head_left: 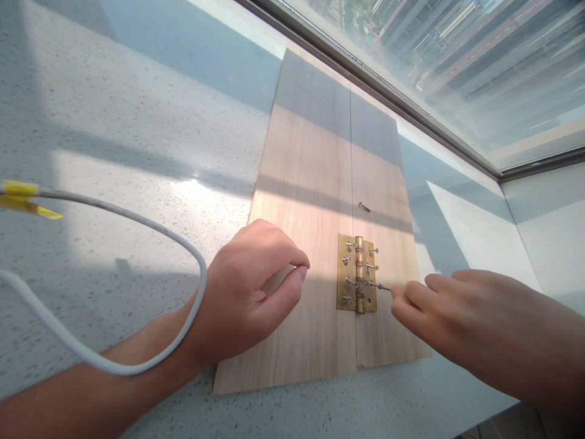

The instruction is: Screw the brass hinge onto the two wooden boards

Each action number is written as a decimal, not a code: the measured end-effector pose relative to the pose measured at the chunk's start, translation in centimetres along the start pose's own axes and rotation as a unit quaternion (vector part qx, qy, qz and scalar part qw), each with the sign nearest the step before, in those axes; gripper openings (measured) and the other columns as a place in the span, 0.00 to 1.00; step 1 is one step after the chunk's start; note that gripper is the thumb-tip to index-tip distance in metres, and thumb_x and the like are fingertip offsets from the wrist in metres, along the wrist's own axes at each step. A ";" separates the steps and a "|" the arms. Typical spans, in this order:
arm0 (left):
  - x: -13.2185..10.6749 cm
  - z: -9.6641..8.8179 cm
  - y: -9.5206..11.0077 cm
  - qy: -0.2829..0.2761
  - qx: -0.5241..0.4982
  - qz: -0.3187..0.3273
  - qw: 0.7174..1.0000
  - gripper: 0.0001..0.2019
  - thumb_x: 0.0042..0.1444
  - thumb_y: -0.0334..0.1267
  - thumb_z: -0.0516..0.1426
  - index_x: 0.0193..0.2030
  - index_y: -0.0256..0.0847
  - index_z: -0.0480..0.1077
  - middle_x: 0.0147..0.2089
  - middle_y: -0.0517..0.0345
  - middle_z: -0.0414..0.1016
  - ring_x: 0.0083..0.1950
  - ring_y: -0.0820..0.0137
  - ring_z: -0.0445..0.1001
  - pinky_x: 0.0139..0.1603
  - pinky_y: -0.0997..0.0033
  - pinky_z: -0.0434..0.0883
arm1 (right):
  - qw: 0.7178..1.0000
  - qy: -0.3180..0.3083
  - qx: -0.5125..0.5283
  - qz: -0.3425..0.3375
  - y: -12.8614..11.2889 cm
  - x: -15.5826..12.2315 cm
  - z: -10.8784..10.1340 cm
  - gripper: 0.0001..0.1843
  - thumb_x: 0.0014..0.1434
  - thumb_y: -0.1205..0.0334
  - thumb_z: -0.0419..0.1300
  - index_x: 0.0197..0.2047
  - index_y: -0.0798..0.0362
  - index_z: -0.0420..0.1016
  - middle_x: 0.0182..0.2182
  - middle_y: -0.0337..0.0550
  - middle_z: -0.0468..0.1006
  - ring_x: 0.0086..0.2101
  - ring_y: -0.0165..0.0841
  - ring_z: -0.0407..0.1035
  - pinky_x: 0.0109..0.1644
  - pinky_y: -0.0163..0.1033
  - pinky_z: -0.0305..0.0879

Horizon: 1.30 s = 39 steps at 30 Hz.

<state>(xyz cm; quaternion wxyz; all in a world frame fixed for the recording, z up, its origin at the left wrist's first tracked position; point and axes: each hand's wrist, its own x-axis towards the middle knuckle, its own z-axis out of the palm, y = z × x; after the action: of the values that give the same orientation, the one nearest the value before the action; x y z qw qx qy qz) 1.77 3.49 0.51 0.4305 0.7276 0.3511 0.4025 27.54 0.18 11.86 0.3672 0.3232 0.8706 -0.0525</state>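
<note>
A brass hinge [359, 274] lies over the seam between two wooden boards [315, 152]. Several small screws stand in its holes, tilted at different angles. One hole at its lower right holds no screw. My right hand [450, 317] is closed, its fingertips around a thin metal shaft [386, 288] that points at a screw in the hinge's right leaf; whatever else lies in the palm is hidden. To the left of the hinge, over the board, my left hand [256, 286] is closed in a pinch, and nothing shows between its fingertips.
A loose screw [364, 207] lies on the right board above the hinge. A white cable [201, 286] with a yellow tag [27, 198] loops across my left forearm. The boards rest on a speckled counter [137, 122] beside a window frame [393, 97].
</note>
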 end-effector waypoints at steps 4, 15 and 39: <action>0.1 0.0 0.1 -0.006 0.004 -0.002 1.000 0.08 0.59 0.28 0.54 0.32 0.36 0.73 0.31 0.59 0.73 0.37 0.73 0.68 0.41 0.68 0.66 | 0.985 -0.072 0.063 0.145 -0.4 1.3 -0.7 0.13 0.44 0.78 0.55 0.25 0.48 0.68 0.18 0.36 0.68 0.17 0.32 0.54 0.23 0.40 0.36; 0.0 0.0 0.0 -0.001 0.000 0.002 1.000 0.08 0.60 0.29 0.53 0.32 0.39 0.72 0.30 0.60 0.73 0.37 0.70 0.68 0.40 0.65 0.67 | 0.871 -0.041 0.317 0.372 0.4 1.7 0.6 0.09 0.55 0.67 0.52 0.23 0.51 0.65 0.16 0.36 0.64 0.18 0.27 0.54 0.22 0.36 0.45; 0.0 0.1 -0.2 0.007 0.007 0.021 1.000 0.08 0.59 0.29 0.53 0.31 0.38 0.72 0.29 0.58 0.74 0.35 0.70 0.69 0.39 0.64 0.67 | 0.746 -0.065 0.508 0.426 0.3 1.6 0.2 0.13 0.60 0.57 0.51 0.26 0.52 0.66 0.19 0.39 0.69 0.15 0.24 0.49 0.19 0.34 0.44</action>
<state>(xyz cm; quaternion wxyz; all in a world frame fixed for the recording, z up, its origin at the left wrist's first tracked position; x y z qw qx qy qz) 1.80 3.50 0.33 0.4145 0.7350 0.3416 0.4139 27.00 1.17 10.71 0.1891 0.7947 0.4617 -0.3459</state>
